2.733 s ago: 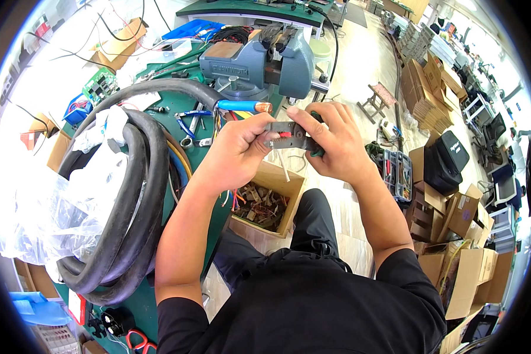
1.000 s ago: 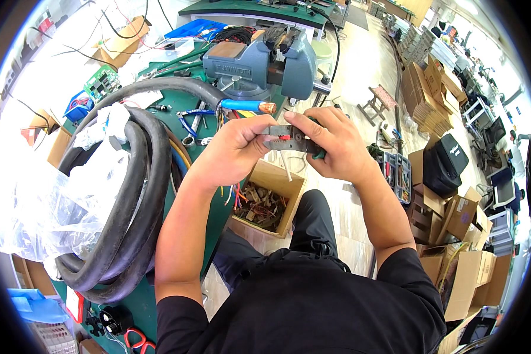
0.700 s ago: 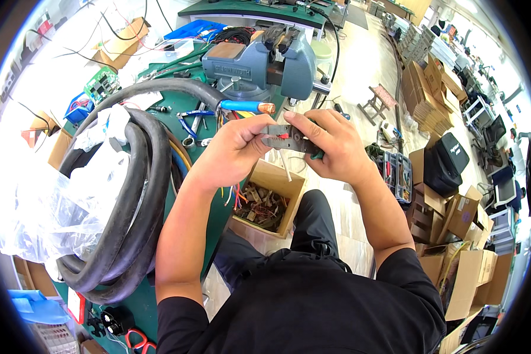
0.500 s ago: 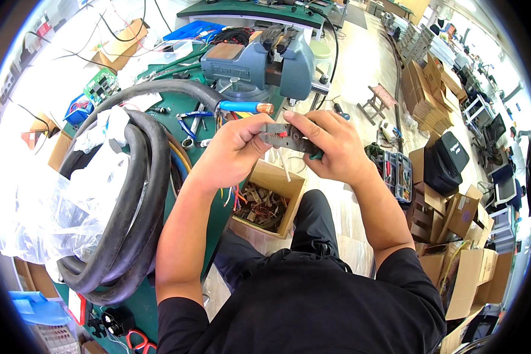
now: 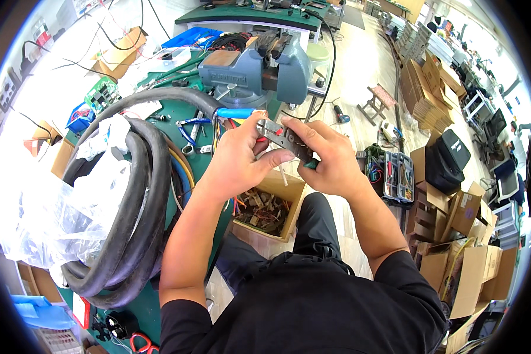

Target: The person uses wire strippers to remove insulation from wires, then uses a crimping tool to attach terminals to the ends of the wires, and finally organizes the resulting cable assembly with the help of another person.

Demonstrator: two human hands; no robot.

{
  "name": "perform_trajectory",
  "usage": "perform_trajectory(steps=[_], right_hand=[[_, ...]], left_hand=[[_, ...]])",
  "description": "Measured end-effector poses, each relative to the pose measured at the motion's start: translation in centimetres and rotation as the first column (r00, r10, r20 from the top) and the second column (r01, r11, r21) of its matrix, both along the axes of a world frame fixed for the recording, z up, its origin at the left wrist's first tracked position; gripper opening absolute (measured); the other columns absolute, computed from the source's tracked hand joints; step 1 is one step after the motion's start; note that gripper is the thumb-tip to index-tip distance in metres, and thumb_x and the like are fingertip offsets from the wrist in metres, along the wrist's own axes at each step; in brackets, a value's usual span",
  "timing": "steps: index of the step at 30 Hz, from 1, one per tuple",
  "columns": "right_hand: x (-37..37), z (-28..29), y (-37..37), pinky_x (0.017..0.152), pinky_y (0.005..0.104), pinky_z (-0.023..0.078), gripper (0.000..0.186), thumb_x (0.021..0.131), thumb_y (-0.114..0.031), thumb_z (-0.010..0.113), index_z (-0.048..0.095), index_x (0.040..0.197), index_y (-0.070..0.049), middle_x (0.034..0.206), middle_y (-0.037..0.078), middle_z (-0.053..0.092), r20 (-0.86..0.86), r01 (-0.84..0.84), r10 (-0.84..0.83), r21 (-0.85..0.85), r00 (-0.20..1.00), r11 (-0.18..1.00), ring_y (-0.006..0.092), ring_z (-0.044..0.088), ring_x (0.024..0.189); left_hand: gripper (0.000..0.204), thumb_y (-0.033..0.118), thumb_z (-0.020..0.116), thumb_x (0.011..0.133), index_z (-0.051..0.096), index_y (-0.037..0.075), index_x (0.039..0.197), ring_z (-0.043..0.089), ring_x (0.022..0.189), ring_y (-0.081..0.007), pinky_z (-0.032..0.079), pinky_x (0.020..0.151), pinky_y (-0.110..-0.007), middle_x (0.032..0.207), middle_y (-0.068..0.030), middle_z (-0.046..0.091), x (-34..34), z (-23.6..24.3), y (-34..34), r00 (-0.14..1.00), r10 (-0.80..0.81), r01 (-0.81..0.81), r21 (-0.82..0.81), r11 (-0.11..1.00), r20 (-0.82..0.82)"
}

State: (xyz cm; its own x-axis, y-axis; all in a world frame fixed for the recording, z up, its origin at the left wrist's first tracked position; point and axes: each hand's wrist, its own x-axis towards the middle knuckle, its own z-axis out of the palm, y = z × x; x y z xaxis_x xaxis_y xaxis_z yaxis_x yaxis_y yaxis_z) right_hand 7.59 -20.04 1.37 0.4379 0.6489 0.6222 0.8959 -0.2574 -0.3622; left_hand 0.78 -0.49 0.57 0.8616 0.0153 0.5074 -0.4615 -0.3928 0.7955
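Observation:
My right hand (image 5: 330, 156) is closed round the green handles of a wire stripper (image 5: 290, 140), whose grey jaws point up and left. A red bit shows in the jaws. My left hand (image 5: 236, 156) is closed at the jaws, with a red wire (image 5: 260, 140) between its fingers and the thumb lying toward the tool. Just beyond it, a thick blue wire (image 5: 236, 112) with a bare copper end comes out of a heavy black cable (image 5: 159, 94). Other thin coloured wires are partly hidden behind my left hand. A thin white strand (image 5: 284, 176) hangs below the stripper.
Coiled black cable and clear plastic wrap (image 5: 59, 218) lie on the green bench at left. A blue-grey vise (image 5: 236, 71) stands ahead. Below my hands is a wooden box (image 5: 285, 221) of scraps. A tool case (image 5: 398, 177), a small stool (image 5: 379, 100) and cardboard boxes (image 5: 466, 277) fill the right.
The stripper has tilted, its handle end now lower. My left thumb has come out along the tool's near side, and red wire shows beside it. Both hands have shifted slightly down.

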Motion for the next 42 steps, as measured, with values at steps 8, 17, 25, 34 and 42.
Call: perform_trajectory(steps=[8,17,25,34,42], right_hand=[[-0.6,-0.4,0.7,0.071,0.0411,0.052,0.077,0.061,-0.003,0.069,0.054,0.136,-0.018,0.099,0.013,0.063,-0.082,0.058,-0.053,0.055,0.995,0.997,0.0344,0.063,0.083],[-1.4,-1.8,1.7,0.073,0.0389,0.051,0.081,0.060,0.001,0.066,0.053,0.138,-0.015,0.099,0.014,0.063,-0.141,0.117,-0.087,0.220,0.986,0.968,0.0347,0.062,0.085],[2.7,6.3,-8.9,0.077,0.0319,0.048,0.041,0.079,0.008,0.047,0.055,0.119,0.001,0.100,0.007,0.062,-0.103,0.372,-0.442,0.724,0.891,0.581,0.0176,0.060,0.088],[1.9,-4.8,-16.7,0.073,0.0273,0.047,0.066,0.074,0.003,0.045,0.042,0.140,-0.001,0.107,0.011,0.061,-0.751,0.575,-0.090,0.417,0.655,0.704,0.0153,0.057,0.082],[-0.9,-23.6,-23.3,0.101,0.0423,0.042,0.087,0.075,-0.008,0.056,0.019,0.154,-0.007,0.134,0.034,0.050,-0.483,0.350,-0.830,-0.753,0.279,0.557,0.0456,0.051,0.123]], left_hand=[[0.033,0.010,0.082,0.078,0.062,0.000,0.102,0.053,0.072,-0.0039,0.047,0.065,-0.024,0.082,-0.0012,0.068,0.2,0.8,-0.3,0.992,-0.065,0.029,-0.311,0.950,-0.106],[0.027,0.009,0.081,0.078,0.061,-0.001,0.095,0.058,0.080,-0.0060,0.049,0.070,-0.025,0.082,-0.0028,0.067,0.6,0.3,0.5,0.983,-0.020,-0.018,-0.208,0.978,-0.182],[0.038,0.015,0.084,0.077,0.046,0.008,0.075,0.040,0.056,-0.0033,0.039,0.050,-0.023,0.063,0.0051,0.043,-0.6,-0.1,1.0,0.989,0.094,-0.131,-0.368,0.921,-0.117],[0.030,0.019,0.077,0.086,0.053,0.004,0.097,0.036,0.067,-0.0027,0.039,0.067,-0.019,0.077,0.0063,0.044,-0.4,0.1,0.4,0.991,0.072,-0.094,-0.190,0.977,-0.116],[0.029,0.016,0.067,0.090,0.058,0.000,0.112,0.055,0.076,-0.0104,0.046,0.071,-0.026,0.084,-0.0031,0.056,-3.1,2.2,1.2,0.999,0.021,-0.015,-0.153,0.988,0.039]])
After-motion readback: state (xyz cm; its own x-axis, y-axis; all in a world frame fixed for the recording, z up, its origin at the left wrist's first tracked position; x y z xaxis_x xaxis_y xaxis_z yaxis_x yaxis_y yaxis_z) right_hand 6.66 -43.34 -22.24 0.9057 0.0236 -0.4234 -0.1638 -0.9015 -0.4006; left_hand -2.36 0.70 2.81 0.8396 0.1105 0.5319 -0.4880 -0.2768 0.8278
